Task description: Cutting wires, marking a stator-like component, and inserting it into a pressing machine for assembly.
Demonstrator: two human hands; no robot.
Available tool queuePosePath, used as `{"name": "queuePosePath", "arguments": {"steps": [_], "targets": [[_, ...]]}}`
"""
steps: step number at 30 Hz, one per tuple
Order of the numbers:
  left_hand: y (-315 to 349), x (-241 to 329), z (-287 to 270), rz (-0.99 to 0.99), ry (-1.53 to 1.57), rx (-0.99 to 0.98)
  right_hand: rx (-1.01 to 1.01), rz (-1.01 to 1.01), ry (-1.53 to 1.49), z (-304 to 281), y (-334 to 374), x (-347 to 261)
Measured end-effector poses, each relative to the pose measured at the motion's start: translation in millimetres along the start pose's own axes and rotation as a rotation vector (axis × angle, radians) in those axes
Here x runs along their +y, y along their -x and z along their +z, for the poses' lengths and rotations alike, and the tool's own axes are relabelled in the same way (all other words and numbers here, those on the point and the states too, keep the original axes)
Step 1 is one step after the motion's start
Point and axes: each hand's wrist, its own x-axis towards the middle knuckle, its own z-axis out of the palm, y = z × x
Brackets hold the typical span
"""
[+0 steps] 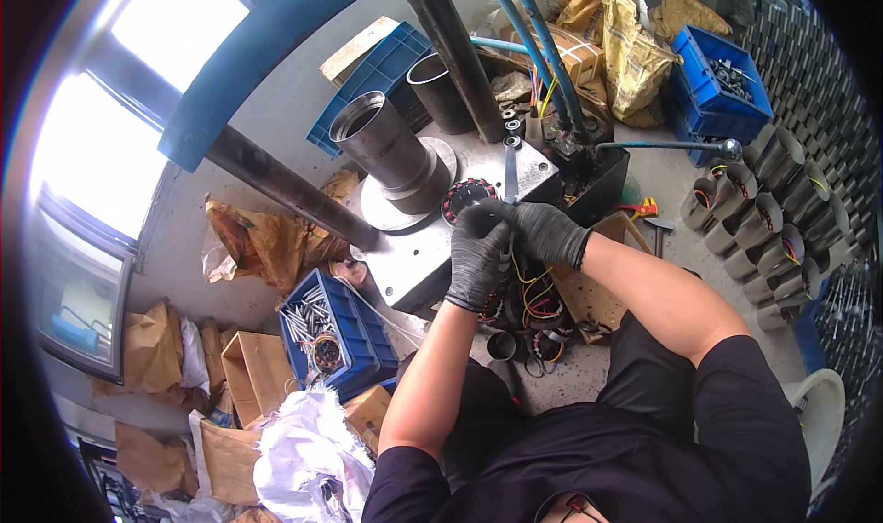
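Note:
Both my hands wear dark grey gloves and meet at the near edge of a steel press plate (pixel 405 265). My left hand (pixel 478 252) is closed, its fingers curled against the near rim of a wound motor stator (pixel 467 197) with red-and-black windings. From the right, my right hand (pixel 544 230) reaches in with fingers bent together, its fingertips overlapping the left ones. What sits between the fingers is hidden. Just beyond them a flat metal bar, perhaps a wrench (pixel 511 169), lies on the plate. Behind the stator a thick steel cylinder (pixel 391 150) stands on a round disc.
Dark steel posts (pixel 455 49) rise from the plate under a blue frame (pixel 267 49). Left stands a blue crate (pixel 336 339) of metal rods. Several open metal sleeves (pixel 759 219) with coloured wires stand right. A hammer (pixel 659 233) and red-handled pliers (pixel 637 209) lie nearby.

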Motion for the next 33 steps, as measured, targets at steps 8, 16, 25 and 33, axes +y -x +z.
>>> {"name": "queuePosePath", "arguments": {"steps": [8,16,25,33], "targets": [[-24,19,-10,0.45,-1.217,0.051,0.48,-0.138,-0.157,-35,19,25],[-32,15,-34,0.185,-0.98,-0.017,0.32,0.207,-0.782,-106,36,-12],[-57,13,-72,-0.282,0.213,0.093,0.516,0.028,-0.738,-87,8,-2],[-50,11,-66,-0.022,0.072,-0.003,0.085,0.161,-0.392,-80,1,6]]}}
